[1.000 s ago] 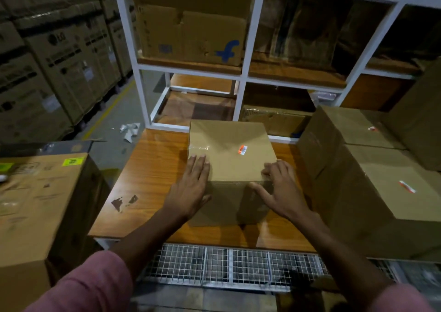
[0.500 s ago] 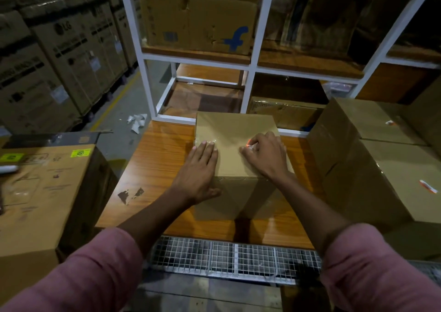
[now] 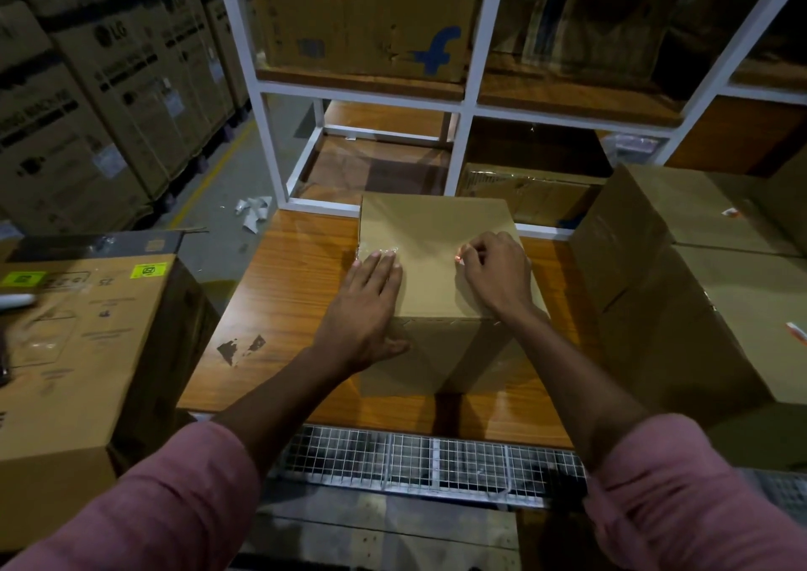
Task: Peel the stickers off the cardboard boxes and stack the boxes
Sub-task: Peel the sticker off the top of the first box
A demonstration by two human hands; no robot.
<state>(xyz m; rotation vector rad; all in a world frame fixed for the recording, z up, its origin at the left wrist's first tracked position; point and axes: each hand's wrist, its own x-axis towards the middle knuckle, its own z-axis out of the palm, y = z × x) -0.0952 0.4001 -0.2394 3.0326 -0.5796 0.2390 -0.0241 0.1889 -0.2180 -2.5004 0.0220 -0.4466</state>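
Observation:
A plain cardboard box stands in the middle of the wooden table. My left hand lies flat on the box's near left corner, fingers together on the top and thumb on the front face. My right hand rests on the top of the box with its fingertips pinched on a small orange sticker; only a sliver of the sticker shows. To the right stand two more boxes, a near box with a sticker at the frame edge and a far box with a sticker.
A white metal rack with cardboard on its shelves rises behind the table. A large printed box with green labels stands at the left. A wire mesh panel runs along the table's near edge. Tall stacked cartons line the aisle at far left.
My right hand moved from the box's near right corner onto its top and closed its fingertips on the orange sticker. My left hand stayed on the near left corner.

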